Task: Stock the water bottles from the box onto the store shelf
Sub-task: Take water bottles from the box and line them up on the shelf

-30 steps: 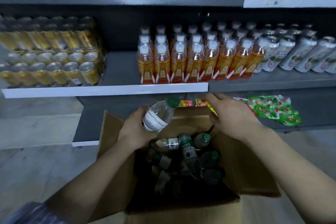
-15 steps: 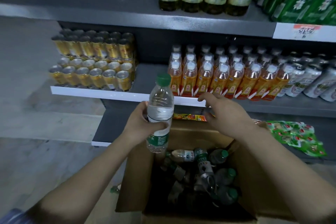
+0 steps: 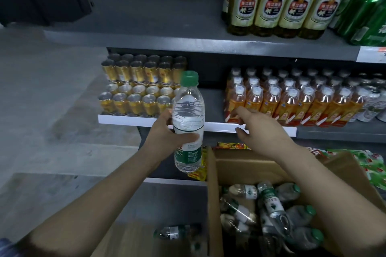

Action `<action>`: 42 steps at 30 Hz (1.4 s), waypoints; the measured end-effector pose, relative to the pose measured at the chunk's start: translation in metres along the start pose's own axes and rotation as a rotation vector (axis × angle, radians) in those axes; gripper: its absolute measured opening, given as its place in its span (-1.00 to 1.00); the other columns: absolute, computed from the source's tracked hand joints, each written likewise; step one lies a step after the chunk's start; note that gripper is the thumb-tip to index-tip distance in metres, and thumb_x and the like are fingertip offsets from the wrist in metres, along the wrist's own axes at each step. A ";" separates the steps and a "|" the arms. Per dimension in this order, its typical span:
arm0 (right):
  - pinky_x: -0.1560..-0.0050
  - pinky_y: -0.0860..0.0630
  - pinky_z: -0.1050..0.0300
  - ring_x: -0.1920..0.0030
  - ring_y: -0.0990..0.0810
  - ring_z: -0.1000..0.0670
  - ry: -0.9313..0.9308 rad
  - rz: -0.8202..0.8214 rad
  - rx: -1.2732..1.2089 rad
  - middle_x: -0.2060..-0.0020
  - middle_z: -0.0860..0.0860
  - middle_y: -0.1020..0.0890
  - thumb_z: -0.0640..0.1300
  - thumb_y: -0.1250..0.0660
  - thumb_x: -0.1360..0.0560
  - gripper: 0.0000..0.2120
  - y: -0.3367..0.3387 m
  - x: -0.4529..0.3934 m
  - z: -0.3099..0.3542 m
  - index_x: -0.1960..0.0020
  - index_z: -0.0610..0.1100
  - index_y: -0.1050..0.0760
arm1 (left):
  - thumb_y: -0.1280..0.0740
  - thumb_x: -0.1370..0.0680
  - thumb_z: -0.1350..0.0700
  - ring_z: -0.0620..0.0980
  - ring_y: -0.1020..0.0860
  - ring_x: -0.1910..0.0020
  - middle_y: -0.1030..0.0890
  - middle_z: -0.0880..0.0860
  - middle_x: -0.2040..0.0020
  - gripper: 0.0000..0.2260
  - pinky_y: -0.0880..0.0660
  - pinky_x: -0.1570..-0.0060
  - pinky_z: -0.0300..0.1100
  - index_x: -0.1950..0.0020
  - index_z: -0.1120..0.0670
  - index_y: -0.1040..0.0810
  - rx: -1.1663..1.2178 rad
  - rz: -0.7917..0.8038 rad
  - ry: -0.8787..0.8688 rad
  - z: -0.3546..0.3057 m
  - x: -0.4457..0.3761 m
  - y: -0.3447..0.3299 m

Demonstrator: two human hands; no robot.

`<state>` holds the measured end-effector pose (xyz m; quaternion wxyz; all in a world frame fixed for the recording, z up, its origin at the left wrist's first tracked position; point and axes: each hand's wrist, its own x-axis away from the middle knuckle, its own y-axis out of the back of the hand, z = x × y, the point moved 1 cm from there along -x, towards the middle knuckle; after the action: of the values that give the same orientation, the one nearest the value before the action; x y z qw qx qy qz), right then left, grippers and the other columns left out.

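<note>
Cardboard box (image 3: 213, 194) nearest, holding loose green-capped water bottles (image 3: 271, 204). Left hand (image 3: 167, 133) grasps a clear plastic green-capped water bottle (image 3: 189, 119) upright before the white-edged grey shelf (image 3: 211, 100); right hand (image 3: 259, 129) empty, fingers relaxed. Behind: gold cans (image 3: 135, 89), orange drink bottles (image 3: 292, 100).

A single wide-angle head camera looks forward and down from close range, facing the store shelf (image 3: 196, 125) that spans the middle of the frame. The open box (image 3: 213, 194) fills the lower right, the floor (image 3: 52, 110) the left side.
</note>
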<state>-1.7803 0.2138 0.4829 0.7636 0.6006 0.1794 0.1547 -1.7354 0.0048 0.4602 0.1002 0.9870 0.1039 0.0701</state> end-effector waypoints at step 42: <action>0.15 -0.37 0.15 0.14 -0.47 -0.01 0.128 -0.223 -0.194 0.13 0.04 -0.51 -0.19 -0.31 -0.45 -0.70 0.059 -0.273 0.095 -0.16 -0.05 -0.39 | -0.49 -0.33 0.31 -0.17 -0.62 0.18 -0.65 -0.08 0.12 -0.63 -0.59 0.17 -0.26 -0.05 0.03 -0.49 0.120 -0.153 -0.296 -0.126 -0.192 0.179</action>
<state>-1.9808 0.0224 0.5847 0.8175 0.4893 0.2776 0.1235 -1.9068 -0.1858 0.5980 0.0605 0.9800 0.1666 -0.0903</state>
